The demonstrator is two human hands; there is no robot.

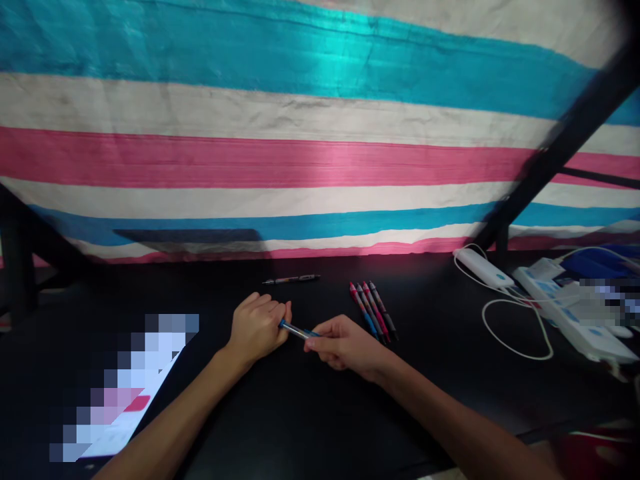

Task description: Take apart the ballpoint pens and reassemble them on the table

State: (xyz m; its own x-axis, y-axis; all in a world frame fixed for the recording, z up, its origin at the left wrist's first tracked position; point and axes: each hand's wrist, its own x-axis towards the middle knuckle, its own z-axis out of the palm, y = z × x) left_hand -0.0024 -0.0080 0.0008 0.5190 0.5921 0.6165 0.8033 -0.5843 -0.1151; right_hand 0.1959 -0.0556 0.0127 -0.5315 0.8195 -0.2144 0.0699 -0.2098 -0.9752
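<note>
A blue pen [297, 329] is held low over the black table [310, 413] between both hands. My left hand [257, 327] is curled into a fist round one end of it. My right hand [345, 347] pinches the other end with closed fingers. Just right of my right hand lies a row of several red and blue pens [374, 310], side by side. A single dark pen [291, 279] lies farther back, beyond my left hand.
A striped cloth [300, 160] of blue, white and pink hangs behind the table. A white power bank [483, 267] with a looped white cable [520, 327] and a white power strip [565, 310] lie at the right. A blurred sheet [125, 393] sits at the left.
</note>
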